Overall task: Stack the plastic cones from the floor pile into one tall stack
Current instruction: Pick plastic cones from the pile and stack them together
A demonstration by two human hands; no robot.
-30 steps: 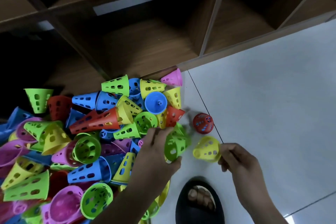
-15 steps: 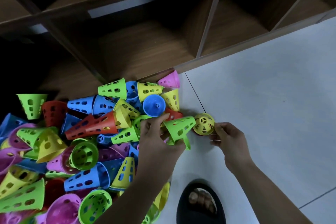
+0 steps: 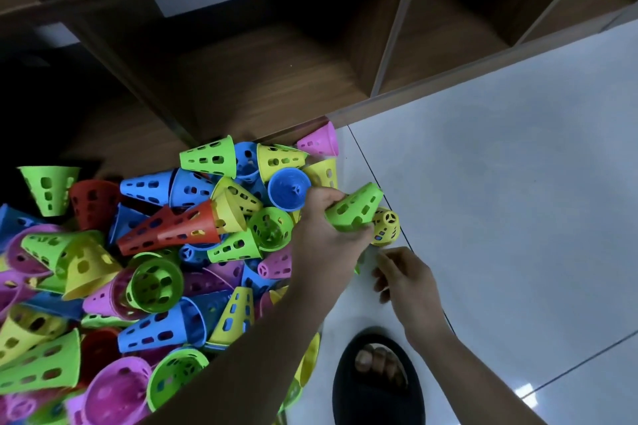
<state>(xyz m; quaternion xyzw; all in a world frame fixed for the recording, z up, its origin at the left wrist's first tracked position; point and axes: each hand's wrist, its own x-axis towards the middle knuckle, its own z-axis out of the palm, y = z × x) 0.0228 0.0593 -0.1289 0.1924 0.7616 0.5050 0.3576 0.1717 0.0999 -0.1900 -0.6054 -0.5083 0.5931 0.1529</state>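
1 green cone [image 3: 352, 209] sat in the grip of the left hand [image 3: 321, 241], whose fingers and thumb were curled round its body. It was held tilted, with its far end pointing up and to the right. Half a second earlier this cone had lain lower and more level. It had since been lifted and swung until it hung over and just beside the yellow cone [image 3: 386, 226], though I could not tell whether the 2 touched.

The yellow cone stood on the white floor [image 3: 500, 183] with its narrow, spoked top toward the camera. It was next to the tile seam, on the spot where a red cone had stood 1 second before. The right hand [image 3: 405, 278], which had been pinching the yellow cone half a second earlier, had let go and drawn back toward the person. Its grip was slack, the fingers loosely curled and holding nothing, clear of both cones.

Left of the hands, the pile [image 3: 155, 252] of green, blue, yellow, pink and red cones lay heaped on the floor as before. A blue cone [image 3: 289, 188] in the pile lay just beside the left knuckles, and a pink cone [image 3: 319, 141] lay at the far edge. The pile ran against the foot of a dark wooden shelf unit [image 3: 259, 79]. Nearer the camera, a foot in a black sandal [image 3: 348, 390] stood between the 2 forearms.
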